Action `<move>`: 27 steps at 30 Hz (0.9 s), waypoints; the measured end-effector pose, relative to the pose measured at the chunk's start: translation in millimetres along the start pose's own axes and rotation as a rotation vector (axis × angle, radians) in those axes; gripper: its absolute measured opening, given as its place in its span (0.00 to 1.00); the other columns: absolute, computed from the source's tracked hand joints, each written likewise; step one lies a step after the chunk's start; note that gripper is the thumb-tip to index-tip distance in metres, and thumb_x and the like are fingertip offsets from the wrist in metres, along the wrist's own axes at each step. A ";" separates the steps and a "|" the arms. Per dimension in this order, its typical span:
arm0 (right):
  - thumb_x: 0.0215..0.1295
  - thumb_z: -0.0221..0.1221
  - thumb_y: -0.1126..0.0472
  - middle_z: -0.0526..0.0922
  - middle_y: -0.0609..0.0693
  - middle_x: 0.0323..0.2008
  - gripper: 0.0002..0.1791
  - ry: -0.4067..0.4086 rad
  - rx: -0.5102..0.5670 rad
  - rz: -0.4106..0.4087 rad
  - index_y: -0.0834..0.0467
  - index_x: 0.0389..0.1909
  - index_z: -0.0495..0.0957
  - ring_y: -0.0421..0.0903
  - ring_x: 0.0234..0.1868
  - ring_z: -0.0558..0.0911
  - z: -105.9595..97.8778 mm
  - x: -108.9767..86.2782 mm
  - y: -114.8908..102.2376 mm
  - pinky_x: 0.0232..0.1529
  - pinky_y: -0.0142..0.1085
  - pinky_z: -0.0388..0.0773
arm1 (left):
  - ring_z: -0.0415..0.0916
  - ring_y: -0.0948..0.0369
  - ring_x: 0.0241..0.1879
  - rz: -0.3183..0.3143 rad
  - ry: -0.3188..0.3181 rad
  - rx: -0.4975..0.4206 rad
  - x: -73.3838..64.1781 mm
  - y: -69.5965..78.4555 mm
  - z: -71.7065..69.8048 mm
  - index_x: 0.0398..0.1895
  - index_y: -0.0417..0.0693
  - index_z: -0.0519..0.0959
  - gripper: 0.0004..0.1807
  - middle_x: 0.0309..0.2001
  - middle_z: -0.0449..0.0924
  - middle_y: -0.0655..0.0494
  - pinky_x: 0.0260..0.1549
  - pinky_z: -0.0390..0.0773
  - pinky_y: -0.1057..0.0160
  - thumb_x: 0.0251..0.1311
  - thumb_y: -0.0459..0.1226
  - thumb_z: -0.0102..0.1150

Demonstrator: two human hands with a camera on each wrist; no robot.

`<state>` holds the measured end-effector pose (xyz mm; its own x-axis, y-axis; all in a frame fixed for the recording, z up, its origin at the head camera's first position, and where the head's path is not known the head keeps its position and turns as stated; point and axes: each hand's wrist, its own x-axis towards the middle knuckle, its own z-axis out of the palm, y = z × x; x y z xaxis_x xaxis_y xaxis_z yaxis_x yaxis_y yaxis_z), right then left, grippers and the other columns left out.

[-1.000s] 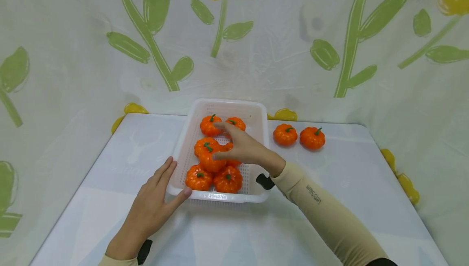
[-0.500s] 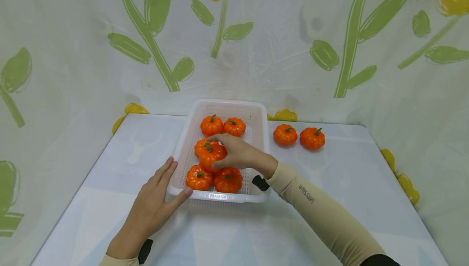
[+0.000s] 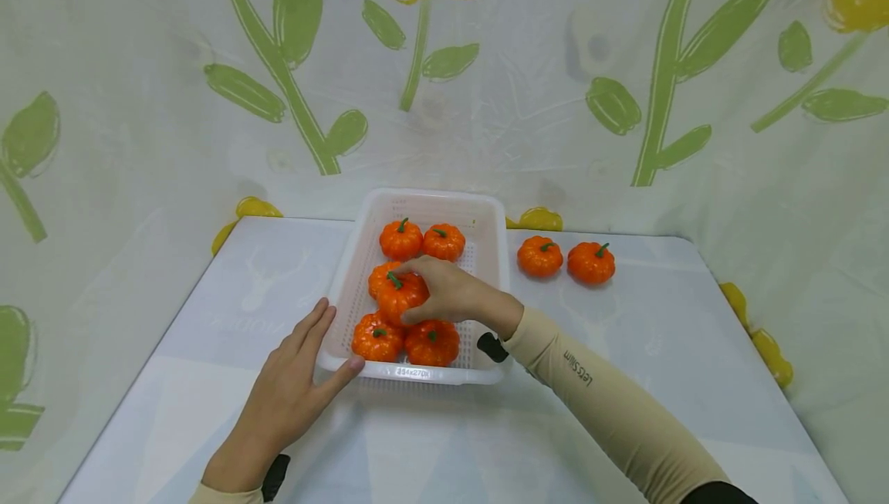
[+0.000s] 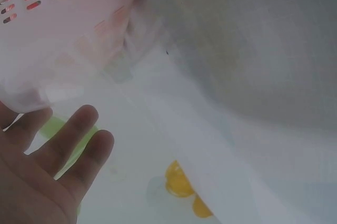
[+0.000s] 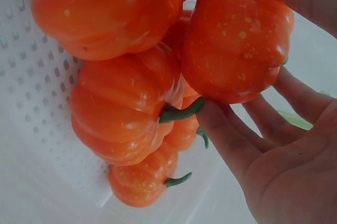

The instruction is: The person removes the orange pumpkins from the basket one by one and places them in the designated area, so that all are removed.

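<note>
A white plastic basket (image 3: 417,371) with perforated walls holds several small orange pumpkins with green stems. My right hand (image 3: 451,288) reaches inside and grips the pumpkin (image 3: 399,302) lying on top of the others, thumb on its near side and fingers on its far side. The right wrist view shows this gripped pumpkin (image 5: 237,39) against its neighbours, a stemmed pumpkin (image 5: 124,105) right by my fingertips. My left hand (image 3: 288,384) rests at the basket's front left corner, fingers extended along the outside and thumb at the front rim. The left wrist view shows the extended fingers (image 4: 87,155) near the basket wall.
Two more pumpkins, one (image 3: 539,257) nearer the basket and one (image 3: 591,263) farther right, sit on the white table (image 3: 625,380). Behind the table hangs a pale curtain (image 3: 514,126) with printed flowers.
My right hand has come down and closed its fingers around the top pumpkin, uncovering the two pumpkins at the back of the basket. The left hand stays in place.
</note>
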<state>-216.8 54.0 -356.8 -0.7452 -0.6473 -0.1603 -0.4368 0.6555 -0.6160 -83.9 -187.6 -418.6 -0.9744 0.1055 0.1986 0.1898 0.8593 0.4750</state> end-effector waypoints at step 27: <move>0.58 0.74 0.51 0.74 0.45 0.66 0.39 0.165 0.084 -0.093 0.50 0.70 0.71 0.45 0.65 0.72 -18.0 -16.1 -0.2 0.66 0.43 0.71 | 0.63 0.41 0.70 0.000 -0.006 -0.013 -0.1 0.8 -0.3 0.80 0.48 0.57 0.48 0.80 0.52 0.52 0.63 0.66 0.33 0.65 0.61 0.60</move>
<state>-213.7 71.2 -340.2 -0.7790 -0.6266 0.0245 -0.4692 0.5565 -0.6857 -83.6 -187.1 -418.0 -0.9752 0.1083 0.1931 0.1909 0.8529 0.4859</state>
